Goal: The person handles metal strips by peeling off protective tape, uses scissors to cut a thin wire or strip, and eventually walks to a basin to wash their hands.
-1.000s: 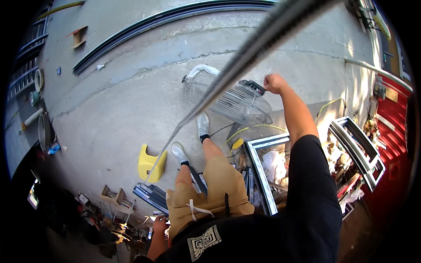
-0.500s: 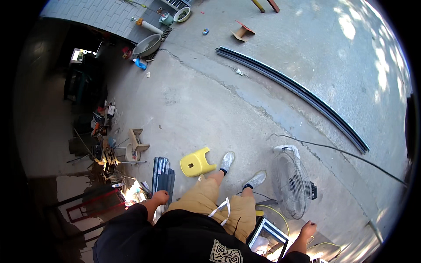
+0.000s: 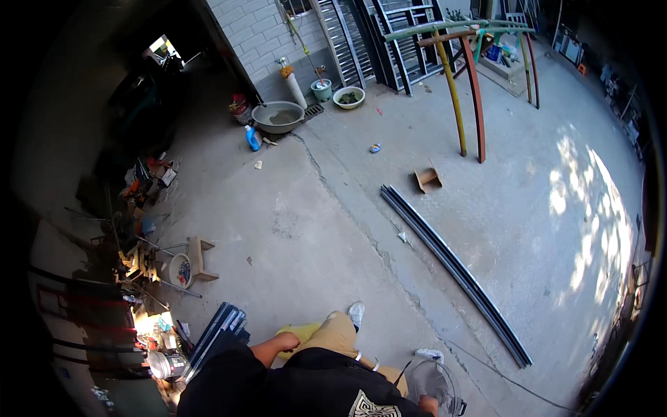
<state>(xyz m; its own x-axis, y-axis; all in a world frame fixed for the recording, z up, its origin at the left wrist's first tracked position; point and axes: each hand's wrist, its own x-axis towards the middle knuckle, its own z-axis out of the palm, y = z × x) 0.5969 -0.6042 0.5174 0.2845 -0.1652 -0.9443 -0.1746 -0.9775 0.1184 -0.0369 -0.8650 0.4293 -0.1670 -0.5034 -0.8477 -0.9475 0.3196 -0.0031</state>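
My left hand (image 3: 285,341) hangs beside my tan shorts, its fingers curled in with nothing showing in them. Just behind it is a yellow plastic stool (image 3: 297,330), partly hidden by my leg. A stack of dark metal profiles (image 3: 221,332) lies further left. At the lower edge, my right hand (image 3: 429,404) is beside the round wire cage of a standing fan (image 3: 434,379). Its fingers are too hidden to read, and I cannot tell whether it touches the cage.
Long dark metal profiles (image 3: 455,274) lie across the concrete to the right, near a small open cardboard box (image 3: 428,182). Ahead stand a grey basin (image 3: 267,125), a blue jug (image 3: 252,139) and a red-and-yellow-legged metal frame (image 3: 474,104). Tools clutter the left, by a wooden stool (image 3: 201,258).
My view has lifted and turned, so the wall and metal frame show more. My legs have stepped; the stool and fan now sit lower in view. My right hand has come close to the fan.
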